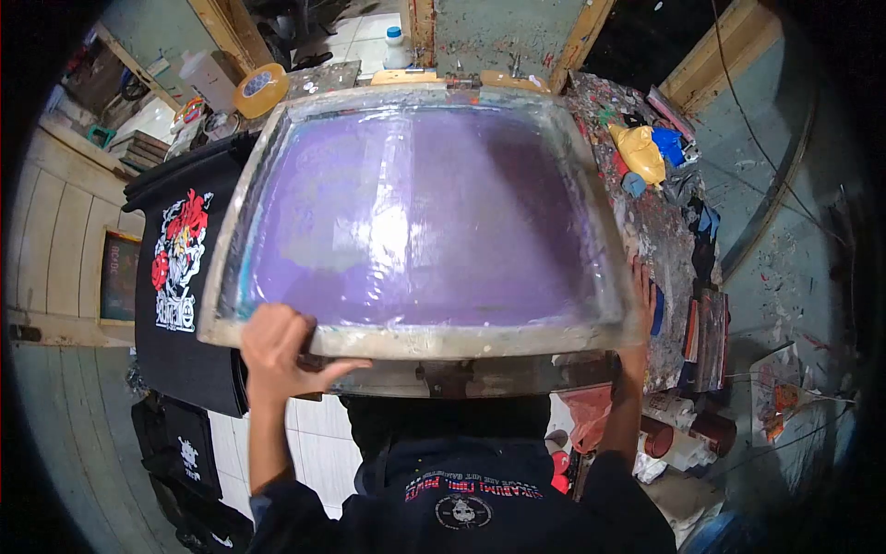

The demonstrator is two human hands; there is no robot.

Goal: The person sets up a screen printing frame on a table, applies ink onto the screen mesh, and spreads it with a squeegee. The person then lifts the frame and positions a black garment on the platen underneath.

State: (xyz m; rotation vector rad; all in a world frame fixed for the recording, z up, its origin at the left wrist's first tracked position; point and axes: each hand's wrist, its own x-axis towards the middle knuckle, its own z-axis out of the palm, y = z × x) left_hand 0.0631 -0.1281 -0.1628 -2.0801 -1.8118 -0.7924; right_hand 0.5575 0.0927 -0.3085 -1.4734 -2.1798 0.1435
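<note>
- One head view: my left fingers clasp the purple screen's 8 o'clock corner.
- My right fingers lie along its 4 o'clock edge, probably for balance; grip, can't tell.
- It's at 12 o'clock, over the counter.

The wearer's black short-sleeved T-shirt is apparently displaying "WE ARE NOT" among curved lettering; white letters on the black, red-and-white-printed T-shirt are proving illegible.
</note>
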